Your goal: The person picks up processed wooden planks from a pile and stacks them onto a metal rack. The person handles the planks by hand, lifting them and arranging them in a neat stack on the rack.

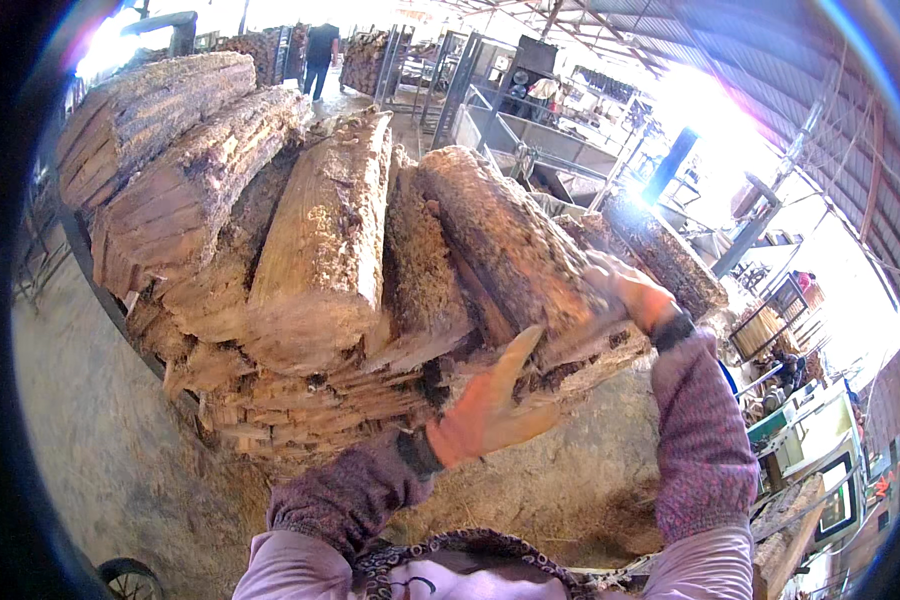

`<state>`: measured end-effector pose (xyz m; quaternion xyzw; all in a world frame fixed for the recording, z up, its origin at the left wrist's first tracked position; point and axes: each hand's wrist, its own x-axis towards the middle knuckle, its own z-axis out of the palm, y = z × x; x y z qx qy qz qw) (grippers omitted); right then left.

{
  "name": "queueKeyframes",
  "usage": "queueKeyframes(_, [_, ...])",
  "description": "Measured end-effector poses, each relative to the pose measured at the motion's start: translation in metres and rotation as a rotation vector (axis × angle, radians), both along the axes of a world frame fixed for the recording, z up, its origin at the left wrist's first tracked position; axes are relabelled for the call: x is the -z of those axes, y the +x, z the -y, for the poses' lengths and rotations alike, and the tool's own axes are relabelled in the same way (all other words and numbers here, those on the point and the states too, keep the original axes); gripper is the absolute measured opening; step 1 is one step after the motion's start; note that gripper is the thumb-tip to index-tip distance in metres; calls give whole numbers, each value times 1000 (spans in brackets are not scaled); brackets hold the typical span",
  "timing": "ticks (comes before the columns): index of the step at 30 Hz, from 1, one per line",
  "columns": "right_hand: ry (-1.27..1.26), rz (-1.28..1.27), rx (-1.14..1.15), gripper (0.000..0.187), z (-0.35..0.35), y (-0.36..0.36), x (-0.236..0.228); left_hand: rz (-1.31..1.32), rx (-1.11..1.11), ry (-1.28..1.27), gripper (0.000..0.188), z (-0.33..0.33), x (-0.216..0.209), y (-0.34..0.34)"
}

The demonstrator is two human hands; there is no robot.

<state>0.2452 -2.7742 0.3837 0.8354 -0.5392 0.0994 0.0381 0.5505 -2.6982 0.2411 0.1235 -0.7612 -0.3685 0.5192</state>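
A: Report hand status and log position.

B: The right hand (625,292), in an orange glove, is laid over the top right side of the split log (505,250); fingers wrapped on the bark, clamped on it. The left hand (490,405), also gloved, is beneath the log's near end, fingers spread apart, thumb raised against the splintered end face. Whether the palm bears on the wood cannot be told. The log lies tilted on the right side of the wood stack (270,270), near end toward the person.

A: Obstructed areas?

B: The log's far end merges into glare. The right fingertips are blurred. The stack's base is hidden by splinters and shadow.

A: Clearances?

B: Bare dirt floor (120,450) lies left of and below the stack. On the right, a metal frame (530,140) and machinery stand near. A person (320,55) stands well apart at the rear.
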Motion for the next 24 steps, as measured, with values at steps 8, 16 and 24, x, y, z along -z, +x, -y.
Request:
queueKeyframes(8, [325, 1088, 207, 91, -237, 51, 43, -479, 538, 1013, 63, -5, 85, 27])
queueKeyframes(16, [478, 1147, 323, 74, -302, 34, 180, -65, 763, 538, 82, -17, 191, 17])
queueKeyframes(24, [257, 1664, 367, 52, -428, 88, 239, 297, 794, 727, 67, -110, 217, -5])
